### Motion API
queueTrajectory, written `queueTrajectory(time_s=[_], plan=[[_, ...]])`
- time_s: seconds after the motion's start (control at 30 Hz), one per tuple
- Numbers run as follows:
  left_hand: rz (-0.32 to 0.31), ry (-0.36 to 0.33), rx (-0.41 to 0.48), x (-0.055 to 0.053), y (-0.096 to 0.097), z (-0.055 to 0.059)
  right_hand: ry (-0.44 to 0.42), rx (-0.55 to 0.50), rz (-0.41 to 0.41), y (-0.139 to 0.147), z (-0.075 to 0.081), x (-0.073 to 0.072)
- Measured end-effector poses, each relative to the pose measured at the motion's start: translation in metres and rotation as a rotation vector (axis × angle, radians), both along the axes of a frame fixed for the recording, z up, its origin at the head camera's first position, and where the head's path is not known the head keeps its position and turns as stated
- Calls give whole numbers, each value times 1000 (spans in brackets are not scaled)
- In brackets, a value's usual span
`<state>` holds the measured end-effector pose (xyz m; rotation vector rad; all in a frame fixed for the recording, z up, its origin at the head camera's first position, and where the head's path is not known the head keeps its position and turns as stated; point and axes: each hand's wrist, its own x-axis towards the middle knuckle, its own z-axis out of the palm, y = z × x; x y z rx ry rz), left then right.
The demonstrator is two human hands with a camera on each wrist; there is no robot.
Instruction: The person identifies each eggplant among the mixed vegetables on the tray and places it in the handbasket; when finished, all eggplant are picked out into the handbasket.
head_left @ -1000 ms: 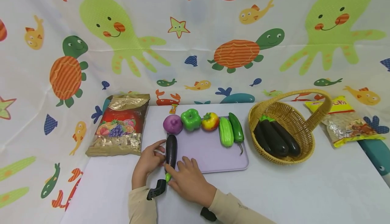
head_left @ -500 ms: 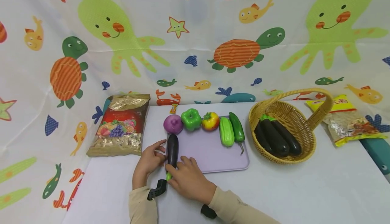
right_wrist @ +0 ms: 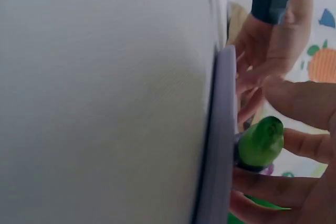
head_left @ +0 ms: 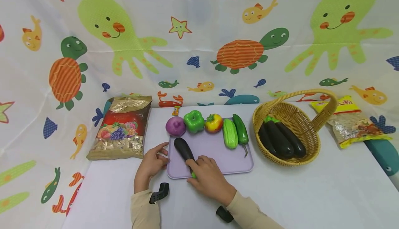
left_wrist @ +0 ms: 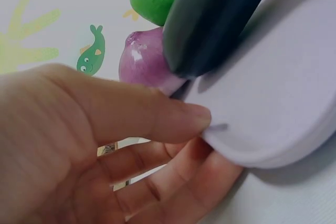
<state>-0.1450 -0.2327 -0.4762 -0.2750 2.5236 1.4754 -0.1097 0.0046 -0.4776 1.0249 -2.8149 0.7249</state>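
Note:
My right hand [head_left: 209,178] holds an eggplant [head_left: 183,148] near its stem end. The eggplant lies slanted over the left part of a lilac tray [head_left: 222,161], its dark round end pointing back and left. In the right wrist view, its green cap [right_wrist: 261,142] shows between thumb and fingers. My left hand [head_left: 152,163] is at the tray's left edge; in the left wrist view its thumb [left_wrist: 178,121] laps the rim with the fingers on the outer side. Along the tray's back sit a purple onion [head_left: 176,126], a green bell pepper [head_left: 194,121] and a red-yellow tomato-like piece [head_left: 213,123].
A pale green ridged vegetable [head_left: 230,134] and a green chili pepper [head_left: 240,129] lie at the tray's back right. A wicker basket [head_left: 311,149] with several eggplants stands right. Snack bags flank the table, a red-gold one [head_left: 120,128] left and a yellow one [head_left: 352,123] right.
My right hand has shifted right with the eggplant's stem end, so the eggplant has turned from nearly straight along the tray's left edge to a slant. The left hand has stayed put.

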Motion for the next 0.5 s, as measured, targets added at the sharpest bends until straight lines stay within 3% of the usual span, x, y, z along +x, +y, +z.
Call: queueTrajectory(time_s=[0.3,0.5], plan=[[0,-8,-11,-2,0,0,127,-96,-66,19,-8,-3],[17,-18,-18,-2,0,-1,154,-162,-86,31,-9,-4]])
